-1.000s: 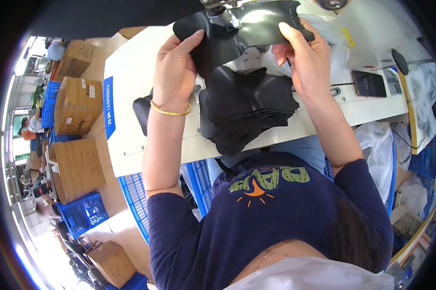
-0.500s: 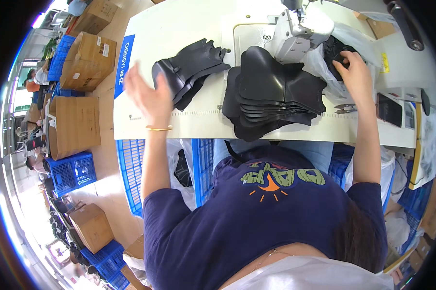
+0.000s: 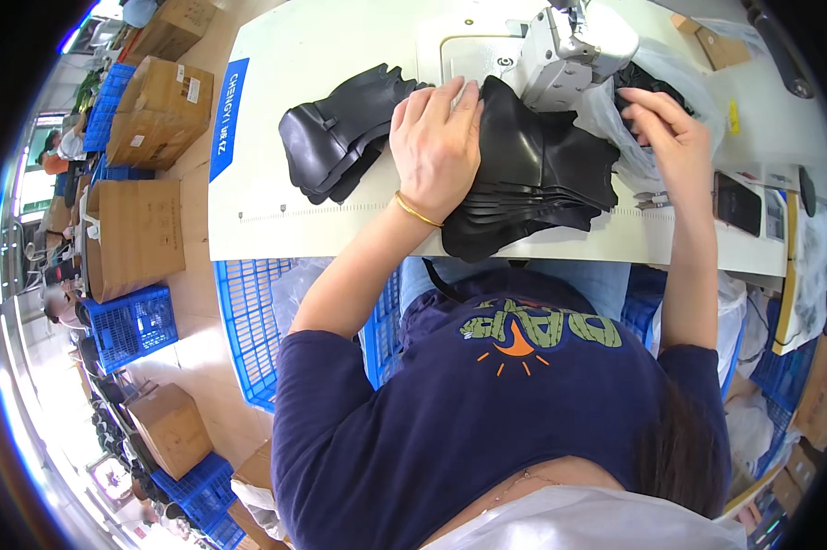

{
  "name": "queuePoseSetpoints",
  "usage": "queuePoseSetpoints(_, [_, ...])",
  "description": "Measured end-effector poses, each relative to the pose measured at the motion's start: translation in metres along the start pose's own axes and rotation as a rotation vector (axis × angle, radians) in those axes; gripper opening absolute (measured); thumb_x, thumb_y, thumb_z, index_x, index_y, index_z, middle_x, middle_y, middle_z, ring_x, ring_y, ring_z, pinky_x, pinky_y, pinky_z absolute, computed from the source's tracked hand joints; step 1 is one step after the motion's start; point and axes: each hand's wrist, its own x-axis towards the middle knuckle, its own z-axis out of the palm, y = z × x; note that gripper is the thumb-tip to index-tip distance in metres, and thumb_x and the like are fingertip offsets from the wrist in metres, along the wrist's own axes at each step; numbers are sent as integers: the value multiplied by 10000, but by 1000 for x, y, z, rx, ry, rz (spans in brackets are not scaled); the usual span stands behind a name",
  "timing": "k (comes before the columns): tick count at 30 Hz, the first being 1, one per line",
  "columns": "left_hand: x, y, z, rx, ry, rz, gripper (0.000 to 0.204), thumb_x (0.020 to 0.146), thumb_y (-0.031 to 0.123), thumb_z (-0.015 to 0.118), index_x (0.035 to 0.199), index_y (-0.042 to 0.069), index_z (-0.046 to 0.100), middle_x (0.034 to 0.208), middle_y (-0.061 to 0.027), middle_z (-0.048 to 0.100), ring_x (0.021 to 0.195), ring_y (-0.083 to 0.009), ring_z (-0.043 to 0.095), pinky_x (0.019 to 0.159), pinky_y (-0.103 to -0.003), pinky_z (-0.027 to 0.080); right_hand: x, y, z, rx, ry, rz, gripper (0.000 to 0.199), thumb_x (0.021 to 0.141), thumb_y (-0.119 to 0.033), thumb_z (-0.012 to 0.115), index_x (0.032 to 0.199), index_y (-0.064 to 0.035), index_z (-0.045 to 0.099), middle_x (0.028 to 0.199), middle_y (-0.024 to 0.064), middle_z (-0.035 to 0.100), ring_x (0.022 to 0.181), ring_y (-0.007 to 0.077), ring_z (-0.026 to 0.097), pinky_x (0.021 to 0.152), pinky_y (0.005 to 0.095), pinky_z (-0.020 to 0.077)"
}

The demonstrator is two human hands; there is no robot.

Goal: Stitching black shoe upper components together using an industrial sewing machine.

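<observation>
My left hand (image 3: 436, 151) lies over the left side of a thick stack of black, glossy shaped pieces (image 3: 556, 165), its fingers stretched out and close together. The hand hides part of that stack. To its left rests a smaller pile of similar black pieces (image 3: 326, 142), apart from the hand. On the right, my right hand (image 3: 672, 133) is at a clear plastic bag (image 3: 702, 105) with black pieces (image 3: 656, 84) in it. Its fingers are curled at the bag's opening, and whatever is between them is hidden.
A white sewing machine head (image 3: 569, 50) stands just behind the large stack. A dark phone (image 3: 737, 203) and a small metal tool (image 3: 652, 200) lie at the right of the white table (image 3: 340, 238). Blue crates (image 3: 248, 321) stand below its front edge; cardboard boxes (image 3: 143, 238) are at the left.
My left hand has moved right from beside the smaller pile onto the large stack. My right hand has shifted slightly at the bag, with its fingers more curled.
</observation>
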Motion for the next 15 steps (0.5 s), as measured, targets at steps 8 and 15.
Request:
queuePoseSetpoints(8, [-12, -12, -31, -959, -258, -903, 141, 910, 84, 583, 886, -41, 644, 706, -14, 603, 587, -90, 530, 546, -235, 429, -44, -38, 43, 758, -503, 228, 218, 897, -62, 567, 1097, 16, 605, 889, 86, 677, 731, 100, 617, 665, 218, 498])
queuePoseSetpoints(15, [-11, -1, -24, -772, -248, -809, 231, 806, 23, 651, 1021, -33, 588, 794, -36, 613, 648, -96, 553, 602, -232, 461, -42, -32, 57, 650, -518, 275, 117, 899, -123, 590, 939, -14, 609, 808, 70, 676, 623, 55, 556, 536, 178, 440])
